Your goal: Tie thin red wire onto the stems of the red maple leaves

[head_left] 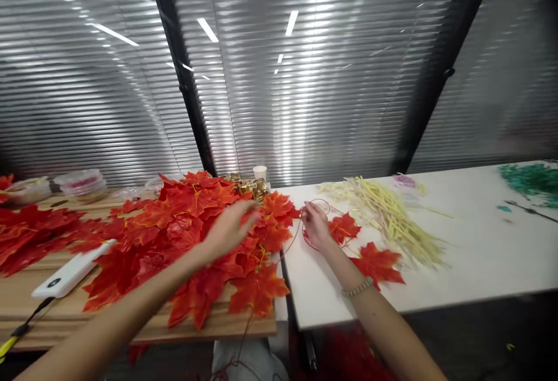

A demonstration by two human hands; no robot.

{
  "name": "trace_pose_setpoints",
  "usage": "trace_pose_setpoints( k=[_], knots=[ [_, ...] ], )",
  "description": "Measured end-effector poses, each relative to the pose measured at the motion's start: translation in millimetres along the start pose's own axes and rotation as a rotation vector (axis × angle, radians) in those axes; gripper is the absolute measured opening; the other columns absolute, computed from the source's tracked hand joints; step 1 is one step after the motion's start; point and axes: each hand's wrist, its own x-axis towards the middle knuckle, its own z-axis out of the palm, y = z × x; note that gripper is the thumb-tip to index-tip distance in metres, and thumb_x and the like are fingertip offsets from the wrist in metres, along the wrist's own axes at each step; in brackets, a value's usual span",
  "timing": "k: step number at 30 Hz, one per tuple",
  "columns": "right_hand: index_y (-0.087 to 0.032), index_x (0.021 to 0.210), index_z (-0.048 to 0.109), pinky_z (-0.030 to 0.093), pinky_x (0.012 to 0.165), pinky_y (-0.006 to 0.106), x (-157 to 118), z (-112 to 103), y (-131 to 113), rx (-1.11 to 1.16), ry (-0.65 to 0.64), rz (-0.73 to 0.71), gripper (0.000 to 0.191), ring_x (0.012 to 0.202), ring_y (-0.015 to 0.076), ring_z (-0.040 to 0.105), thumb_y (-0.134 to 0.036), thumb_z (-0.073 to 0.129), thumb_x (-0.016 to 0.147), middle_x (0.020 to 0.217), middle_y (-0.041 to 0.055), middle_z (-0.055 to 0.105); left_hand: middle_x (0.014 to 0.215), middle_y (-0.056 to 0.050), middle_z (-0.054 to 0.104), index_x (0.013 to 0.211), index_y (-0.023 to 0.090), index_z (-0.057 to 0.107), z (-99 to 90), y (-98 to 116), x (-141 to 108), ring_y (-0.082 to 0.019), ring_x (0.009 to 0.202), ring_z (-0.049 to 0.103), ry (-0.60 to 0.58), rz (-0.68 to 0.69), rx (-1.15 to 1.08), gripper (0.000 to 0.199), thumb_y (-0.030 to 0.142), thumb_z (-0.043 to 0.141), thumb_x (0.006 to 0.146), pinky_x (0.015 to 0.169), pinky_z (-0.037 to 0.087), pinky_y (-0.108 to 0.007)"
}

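Note:
My left hand point(231, 228) hovers over a big heap of red artificial maple leaves point(178, 224), its fingers smeared by motion. Whether it holds anything does not show. At the left side of the white table, my right hand point(317, 227) is closed with the fingertips pinched on a thin reddish cord point(293, 240). The cord loops around that hand and runs down past the gap between the tables. Beside my right wrist lie one red maple leaf point(343, 228) and a larger red maple leaf point(377, 263).
Pale yellow strips point(401, 224) lie in a bundle on the white table point(471, 247). Green foliage point(532, 182) is at far right. A white power bank point(72, 270), plastic tubs point(82, 185) and a paper cup point(260, 173) stand left. Blinds point(305, 78) rise behind.

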Motion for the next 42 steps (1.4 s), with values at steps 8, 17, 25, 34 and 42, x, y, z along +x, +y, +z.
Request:
trace_pose_setpoints(
  k=[8,17,25,34,42],
  knots=[
    [-0.019,0.072,0.052,0.048,0.057,0.018,2.5,0.2,-13.5,0.092,-0.065,0.040,0.018,0.057,0.0058,0.052,-0.025,0.067,0.065,0.068,-0.0030,0.056,0.086,-0.010,0.068,0.099,0.017,0.066,89.0,-4.4,-61.1,-0.021,0.074,0.063,-0.289,-0.306,-0.509,0.052,0.012,0.075,0.048,0.068,0.048,-0.028],
    [-0.019,0.077,0.056,0.048,0.055,0.018,-1.5,4.7,-14.1,0.136,-0.097,0.117,0.027,0.057,0.0062,0.054,-0.026,0.075,0.058,0.074,-0.0021,0.060,0.081,-0.008,0.069,0.081,0.019,0.071,78.7,-14.5,-65.1,-0.020,0.073,0.061,-0.231,-0.185,-0.243,0.016,0.025,0.057,0.076,0.068,0.043,-0.024],
    [-0.018,0.076,0.056,0.046,0.057,0.016,-4.2,5.5,-16.8,0.106,-0.200,0.148,0.028,0.057,0.0045,0.054,-0.030,0.076,0.060,0.076,-0.0024,0.062,0.096,-0.007,0.065,0.100,0.023,0.065,52.6,-20.4,-86.1,-0.020,0.092,0.057,-0.301,0.023,-0.038,0.028,0.027,0.040,0.087,0.087,0.041,-0.028],
    [-0.019,0.081,0.054,0.039,0.049,0.014,-8.2,4.8,-11.9,0.056,-0.314,0.215,0.029,0.048,0.0025,0.042,-0.028,0.074,0.063,0.065,-0.0054,0.054,0.115,-0.010,0.053,0.117,0.020,0.048,42.4,-55.6,-107.7,-0.022,0.109,0.048,-0.107,0.079,0.358,0.036,0.028,0.051,0.082,0.094,0.039,-0.039],
    [-0.019,0.087,0.055,0.040,0.056,0.015,-10.5,4.9,-10.9,0.036,-0.446,0.234,0.026,0.056,0.0035,0.047,-0.025,0.071,0.068,0.072,-0.0033,0.056,0.072,-0.005,0.061,0.085,0.017,0.059,54.2,-32.6,-91.9,-0.018,0.067,0.055,-0.221,-0.189,0.424,0.029,0.040,0.040,0.085,0.061,0.037,-0.026]
  ],
)
